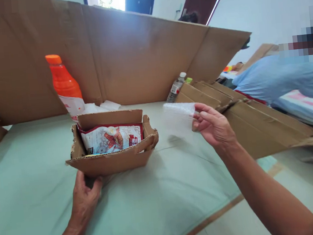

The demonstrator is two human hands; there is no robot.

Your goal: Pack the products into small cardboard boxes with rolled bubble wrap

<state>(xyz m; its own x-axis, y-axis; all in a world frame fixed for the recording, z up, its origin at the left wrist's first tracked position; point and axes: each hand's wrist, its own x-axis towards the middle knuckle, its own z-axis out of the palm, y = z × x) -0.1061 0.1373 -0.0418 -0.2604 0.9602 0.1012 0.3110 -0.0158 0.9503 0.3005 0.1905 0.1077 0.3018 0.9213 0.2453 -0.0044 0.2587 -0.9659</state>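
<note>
An open cardboard box (113,164) with raised flaps stands in the middle of the table. Inside it lies a printed food packet (110,138) in white and dark red. My left hand (83,196) grips the box low at its near left corner, thumb and forefinger against the cardboard; its other fingers are partly hidden. To the right of the box, my right hand (214,125) pinches a small translucent sheet of bubble wrap (178,117) by its right edge, above the table and apart from the box.
Behind the box stand an orange bottle (66,85) and some white wrap pieces (97,107). A clear bottle (176,88) and folded cardboard (256,122) lie at the right. A tall cardboard panel (139,56) borders the table (154,210). A person in a blue shirt (274,74) leans nearby.
</note>
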